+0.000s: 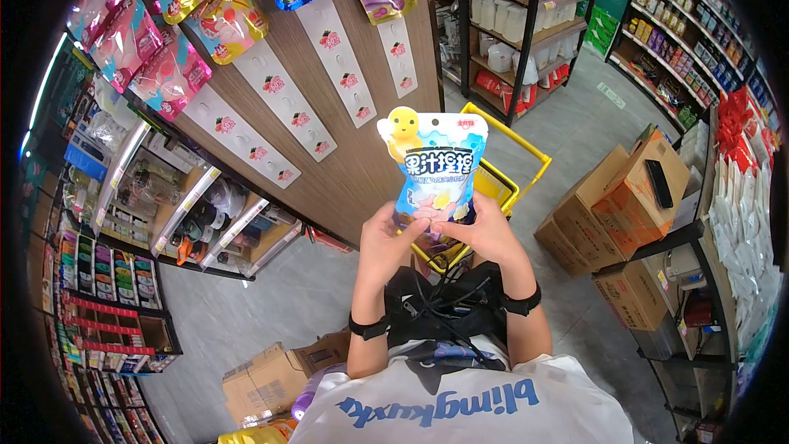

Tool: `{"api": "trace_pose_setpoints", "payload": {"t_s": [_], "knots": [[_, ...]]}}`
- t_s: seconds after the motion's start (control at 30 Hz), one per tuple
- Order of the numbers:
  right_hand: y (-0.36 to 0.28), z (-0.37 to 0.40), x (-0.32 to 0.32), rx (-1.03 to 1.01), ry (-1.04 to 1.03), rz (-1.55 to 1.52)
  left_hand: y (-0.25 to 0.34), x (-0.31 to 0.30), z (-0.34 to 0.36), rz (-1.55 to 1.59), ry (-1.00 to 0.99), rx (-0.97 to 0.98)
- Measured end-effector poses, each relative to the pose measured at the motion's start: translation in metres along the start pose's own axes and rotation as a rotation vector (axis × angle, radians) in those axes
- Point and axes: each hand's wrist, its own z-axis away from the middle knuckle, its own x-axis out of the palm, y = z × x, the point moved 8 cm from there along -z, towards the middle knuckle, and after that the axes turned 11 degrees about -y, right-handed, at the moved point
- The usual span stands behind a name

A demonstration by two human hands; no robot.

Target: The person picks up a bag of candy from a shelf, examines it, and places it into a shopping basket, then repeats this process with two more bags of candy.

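Note:
A blue and white candy pouch [438, 166] with a yellow cartoon figure on its top left corner is held upright in front of me, printed side facing my eyes. My left hand [389, 234] grips its lower left part, thumb across the front. On the lower right, my right hand [485, 234] holds it in the same way, the two thumbs nearly meeting. The fingers behind the pouch are hidden. Just beyond and below it is a yellow shopping basket [514, 197], partly covered by the pouch and my hands.
A wooden display panel [329, 189] stands ahead to the left, with pink pouches [168, 74] and several others hanging on white strips. Cardboard boxes [575, 238], one with a black phone-like object [658, 183] on top, stand right. Another carton [263, 382] lies behind me, left.

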Motion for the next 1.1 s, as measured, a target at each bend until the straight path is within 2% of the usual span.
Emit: {"api": "trace_pose_setpoints", "payload": {"t_s": [0.23,0.37,0.43,0.47,0.57,0.7,1.1], "knots": [[-0.001,0.000,0.001,-0.003,-0.033,0.008,-0.002,-0.005,-0.001,-0.094,-0.054,-0.028],[0.005,0.000,0.006,-0.036,-0.126,0.205,0.012,-0.017,-0.008,0.071,-0.109,0.168],[0.006,0.001,0.015,0.018,-0.180,0.276,0.028,-0.016,-0.012,0.406,-0.109,0.223],[0.003,0.000,0.019,0.003,-0.223,0.309,0.026,-0.018,-0.013,0.472,-0.122,0.200],[0.002,0.000,0.027,0.009,-0.264,0.287,0.015,-0.016,-0.014,0.334,-0.062,0.055],[0.005,0.000,0.023,-0.025,-0.255,0.270,0.007,-0.010,-0.015,0.374,-0.086,0.016],[0.003,0.001,0.020,0.037,-0.240,0.352,0.000,-0.007,-0.016,0.436,0.018,0.030]]}}
